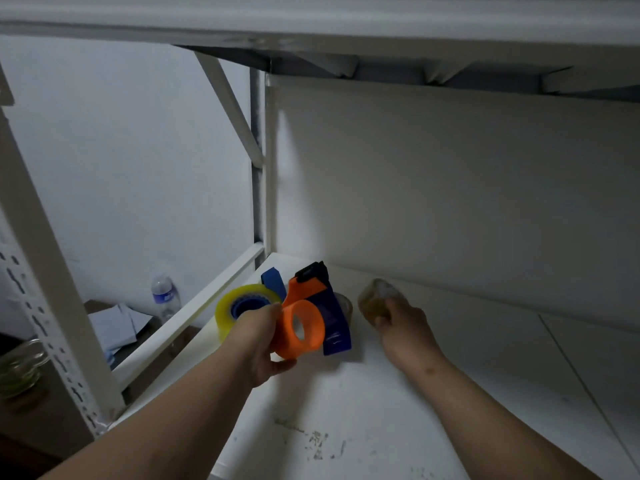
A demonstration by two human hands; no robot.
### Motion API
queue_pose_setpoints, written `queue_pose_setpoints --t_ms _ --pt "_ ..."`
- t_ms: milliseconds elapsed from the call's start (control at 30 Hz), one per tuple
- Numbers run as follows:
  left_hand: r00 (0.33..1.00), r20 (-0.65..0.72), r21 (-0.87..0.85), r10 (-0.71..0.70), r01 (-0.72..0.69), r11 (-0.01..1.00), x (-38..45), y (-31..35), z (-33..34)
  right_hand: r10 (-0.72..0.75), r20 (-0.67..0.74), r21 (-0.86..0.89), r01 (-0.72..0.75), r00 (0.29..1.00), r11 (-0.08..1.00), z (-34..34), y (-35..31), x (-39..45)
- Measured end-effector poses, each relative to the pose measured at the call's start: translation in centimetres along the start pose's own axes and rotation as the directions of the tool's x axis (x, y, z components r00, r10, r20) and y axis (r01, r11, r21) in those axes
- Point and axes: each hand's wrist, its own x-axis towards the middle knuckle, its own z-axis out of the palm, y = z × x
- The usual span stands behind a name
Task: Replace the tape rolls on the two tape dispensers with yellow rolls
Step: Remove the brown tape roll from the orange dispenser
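Note:
My left hand (266,344) grips an orange and dark blue tape dispenser (311,317) by its orange spool hub, which carries no roll, and holds it just above the white shelf (346,410). Behind it, to the left, a blue dispenser (272,280) carries a yellow roll (235,308). My right hand (403,325) is closed on a clear brownish tape roll (377,297), to the right of the orange dispenser near the back panel. Another clear roll (344,306) shows partly behind the orange dispenser.
The shelf has a white back panel (450,188) and an upper shelf close overhead. Left of the shelf edge, a perforated rack post (41,292), a water bottle (165,296), papers (117,327) and glass bowls (20,368) sit lower down.

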Motion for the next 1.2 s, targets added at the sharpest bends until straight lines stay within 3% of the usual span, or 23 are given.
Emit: queue_pose_setpoints --t_ms 100,300,467,600,633,700,767,833,1000,1200 --pt "0.999 0.045 0.015 -0.017 0.017 1.000 0.5 0.3 -0.4 0.012 0.125 -0.205 0.014 0.992 0.979 1.9 1.5 0.1" --pt "0.989 0.143 0.095 -0.024 0.010 0.995 1.0 0.1 -1.3 0.036 0.077 -0.487 0.007 0.996 0.873 3.8 2.9 1.5" --pt "0.985 0.174 0.076 -0.009 -0.005 0.997 1.1 -0.2 -1.8 0.138 0.200 -0.615 0.014 0.970 0.789 4.3 2.9 2.2" --pt "0.984 0.180 0.060 0.002 -0.013 0.998 1.0 -0.5 -1.7 0.194 0.005 -0.265 -0.185 0.981 0.946 3.9 0.6 2.3" --pt "0.983 0.185 0.052 0.003 -0.012 0.999 0.8 -0.5 -1.6 0.164 0.003 -0.185 -0.161 0.986 0.969 3.6 -0.2 2.2" --pt "0.980 0.198 0.028 0.003 -0.009 1.000 0.3 -0.7 -1.1 0.118 0.111 0.004 -0.119 0.987 0.993 3.0 -1.7 1.9" --pt "0.976 0.216 0.019 0.005 -0.009 1.000 -0.4 -0.9 -0.4 0.112 0.253 0.258 -0.178 0.961 0.950 2.4 -2.4 0.6" --pt "0.973 0.230 0.035 0.014 -0.023 0.999 -1.3 -1.4 0.3 0.042 0.375 0.387 -0.198 0.926 0.901 1.5 -2.0 -1.1" --pt "0.953 0.301 0.124 0.019 -0.059 0.991 -3.9 -3.0 2.0 0.040 0.352 0.435 -0.201 0.935 0.878 -1.4 1.0 -4.0" --pt "0.919 0.394 0.187 -0.006 -0.074 0.980 -6.5 -6.6 5.7 0.123 0.211 0.278 -0.180 0.970 0.944 -4.6 4.7 -8.7"
